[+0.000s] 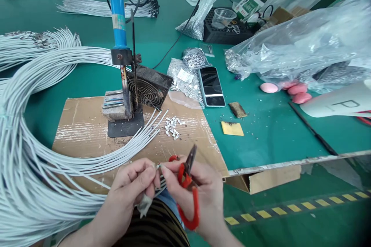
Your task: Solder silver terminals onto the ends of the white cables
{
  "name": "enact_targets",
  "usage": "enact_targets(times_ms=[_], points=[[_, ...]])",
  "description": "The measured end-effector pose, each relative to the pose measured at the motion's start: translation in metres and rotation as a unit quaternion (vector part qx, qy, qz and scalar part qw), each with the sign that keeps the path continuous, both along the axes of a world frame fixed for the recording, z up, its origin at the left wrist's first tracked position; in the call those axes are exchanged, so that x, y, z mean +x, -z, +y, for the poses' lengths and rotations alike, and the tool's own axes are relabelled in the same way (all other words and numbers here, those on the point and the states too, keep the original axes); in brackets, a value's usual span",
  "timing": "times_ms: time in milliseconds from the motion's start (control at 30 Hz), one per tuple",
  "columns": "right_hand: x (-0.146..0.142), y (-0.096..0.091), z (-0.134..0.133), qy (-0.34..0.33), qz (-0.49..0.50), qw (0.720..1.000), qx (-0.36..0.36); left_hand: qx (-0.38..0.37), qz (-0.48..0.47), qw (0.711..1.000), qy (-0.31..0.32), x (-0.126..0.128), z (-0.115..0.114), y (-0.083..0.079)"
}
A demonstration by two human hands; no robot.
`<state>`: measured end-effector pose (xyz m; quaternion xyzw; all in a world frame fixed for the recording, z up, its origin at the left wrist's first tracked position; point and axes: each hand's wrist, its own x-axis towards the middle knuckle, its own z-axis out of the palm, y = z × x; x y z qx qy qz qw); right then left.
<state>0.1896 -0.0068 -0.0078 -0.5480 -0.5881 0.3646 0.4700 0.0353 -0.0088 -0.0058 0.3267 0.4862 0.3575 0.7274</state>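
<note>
My left hand [136, 187] is closed in a pinch on the end of a white wire [158, 166] just in front of the table edge. My right hand [199, 191] is closed too; red-handled snips [187, 185] hang from its fingers with the dark blades pointing up, and its fingertips pinch at the same wire end. A small pile of metal terminals [173, 126] lies on the cardboard sheet [87, 123] beyond my hands. Several white wire ends [150, 127] fan out beside the pile.
A blue-handled soldering iron [117, 11] stands in a stand with a small fan [147, 88] on the cardboard. Large loops of white wire [26, 154] fill the left. A phone [211, 86], bags of terminals [185, 79], sponge pieces [232, 128] and plastic bags [304, 42] lie to the right.
</note>
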Motion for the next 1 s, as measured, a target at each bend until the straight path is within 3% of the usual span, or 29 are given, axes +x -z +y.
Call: enact_targets(times_ms=[67,167,300,433,567,633,800,900,1000], points=[[-0.01,0.016,-0.009,0.057,-0.033,0.994,0.091,-0.031,-0.031,0.999,-0.021,-0.001,-0.002,0.005],[-0.014,0.026,-0.016,0.066,-0.064,0.986,0.142,-0.041,-0.04,0.998,-0.018,-0.004,-0.003,0.007],[-0.002,0.017,-0.009,-0.012,-0.071,0.993,0.089,-0.022,-0.02,0.999,-0.036,-0.004,-0.002,0.004],[0.008,0.005,0.002,-0.049,-0.033,0.998,-0.003,0.037,0.041,0.998,-0.041,-0.004,-0.003,0.003],[0.012,0.001,0.011,-0.081,-0.018,0.995,-0.056,0.032,0.056,0.997,-0.035,-0.003,-0.003,0.002],[0.013,0.002,0.014,-0.104,-0.028,0.993,-0.046,0.023,0.051,0.998,-0.031,-0.003,-0.003,0.001],[0.016,0.007,0.018,-0.189,-0.078,0.975,0.085,-0.027,-0.014,0.999,0.027,-0.007,-0.001,0.0],[0.016,0.01,0.023,-0.223,-0.039,0.974,0.022,-0.063,-0.052,0.995,0.049,-0.01,0.001,0.0],[0.016,0.017,0.031,-0.14,0.073,0.983,-0.091,-0.068,-0.039,0.997,0.02,-0.012,0.001,-0.002]])
